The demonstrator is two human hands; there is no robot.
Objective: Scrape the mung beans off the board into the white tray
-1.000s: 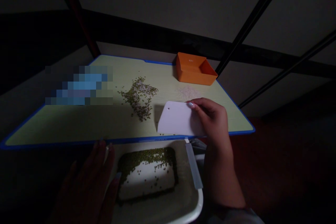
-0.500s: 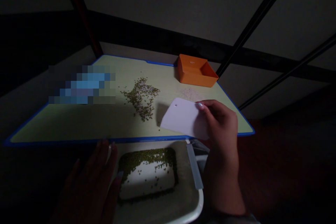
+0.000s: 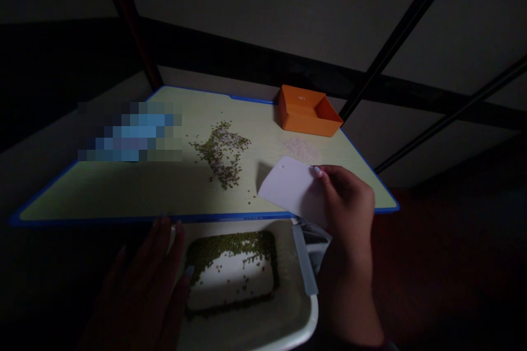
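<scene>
Evidently, your right hand (image 3: 349,194) pinches a flat white sheet-like scraper (image 3: 292,186) along its upper edge, thumb on the near face and fingers curled behind it. That forearm rises to the right of the deep white rectangular tub (image 3: 310,321), and the scraper tilts above the tub's far right corner, across the blue edge of the pale yellow-green counter (image 3: 135,192); you can't tell whether it touches the surface. Your left hand (image 3: 140,279) lies at the tub's left rim, fingers long and slightly parted, thumb reaching over the inside; it is too dark to tell how firmly it holds.

Inside the tub, small green grains (image 3: 230,244) bank up along the far side, with a thin line at the near side and white bottom between. Beyond the tub, mixed green and pale grains (image 3: 224,148) are scattered on the counter. Farther right of the tub stand an orange open-topped box (image 3: 307,123) and, just before it, pale pinkish bits (image 3: 302,148).
</scene>
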